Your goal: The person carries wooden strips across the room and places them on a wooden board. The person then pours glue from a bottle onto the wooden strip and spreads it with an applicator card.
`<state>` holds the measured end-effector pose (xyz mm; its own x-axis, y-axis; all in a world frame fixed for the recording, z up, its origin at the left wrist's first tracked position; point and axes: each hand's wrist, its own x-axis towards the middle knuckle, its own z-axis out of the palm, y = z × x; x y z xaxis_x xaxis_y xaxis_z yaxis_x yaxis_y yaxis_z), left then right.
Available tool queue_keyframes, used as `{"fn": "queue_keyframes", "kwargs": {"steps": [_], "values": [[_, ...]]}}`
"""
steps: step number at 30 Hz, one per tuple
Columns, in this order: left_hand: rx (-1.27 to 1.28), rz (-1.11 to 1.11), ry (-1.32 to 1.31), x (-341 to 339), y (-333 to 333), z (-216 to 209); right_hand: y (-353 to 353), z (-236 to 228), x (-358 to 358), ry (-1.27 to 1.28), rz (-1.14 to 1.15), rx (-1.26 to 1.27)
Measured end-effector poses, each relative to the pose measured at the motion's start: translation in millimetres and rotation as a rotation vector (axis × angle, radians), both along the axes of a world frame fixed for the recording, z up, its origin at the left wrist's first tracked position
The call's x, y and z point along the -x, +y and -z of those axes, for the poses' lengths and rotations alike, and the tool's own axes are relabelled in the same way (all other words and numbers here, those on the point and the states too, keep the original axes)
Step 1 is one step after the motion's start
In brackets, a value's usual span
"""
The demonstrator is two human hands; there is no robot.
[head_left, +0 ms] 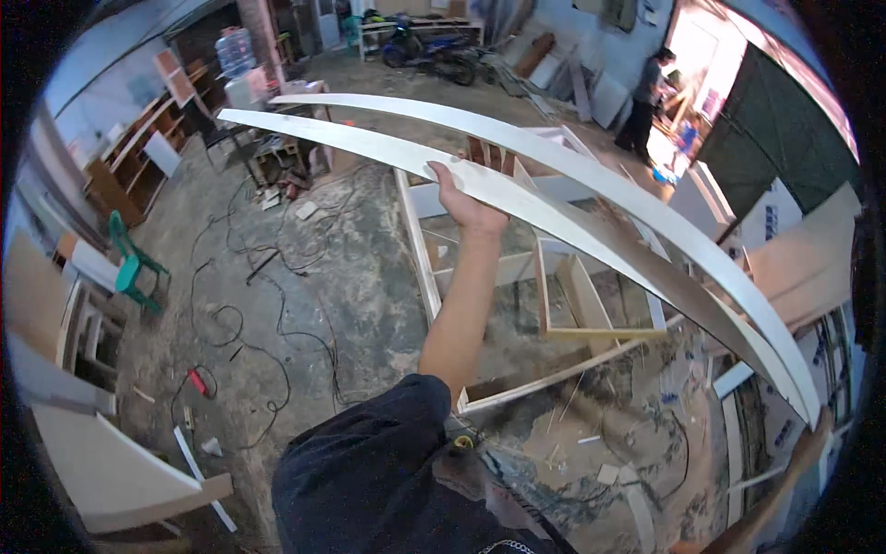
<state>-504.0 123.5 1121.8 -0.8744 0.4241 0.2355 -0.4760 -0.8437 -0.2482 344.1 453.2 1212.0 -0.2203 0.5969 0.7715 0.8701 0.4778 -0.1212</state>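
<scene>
Two long, pale wooden strips (572, 242) reach across the view from upper left to lower right. They are apart at the far left and come together at the right; the fisheye bends their edges. My left hand (469, 201) is closed round the nearer strip, thumb on top and fingers curled behind it. At the right rim, my right hand (820, 427) grips the joined ends; it is dim and partly cut off. Under the strips, a large open wooden frame (427, 263) with inner dividers lies on the floor.
Cables (281, 319) and a red tool (197, 381) lie on the floor at left, near a green chair (134, 263). Panels (120, 462) lean lower left, more boards (803, 249) at right. A person (646, 102) stands by the bright doorway; a motorcycle (429, 55) stands at the back.
</scene>
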Motion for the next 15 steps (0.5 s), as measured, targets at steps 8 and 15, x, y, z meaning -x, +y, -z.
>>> {"fn": "queue_keyframes", "kwargs": {"steps": [8,15], "values": [[0.222,-0.33,-0.003,8,-131,-22,3,94,170,-0.17,-0.079,-0.124],[0.142,-0.362,0.042,100,-310,47,-155,149,406,0.21,-0.327,0.096]]}}
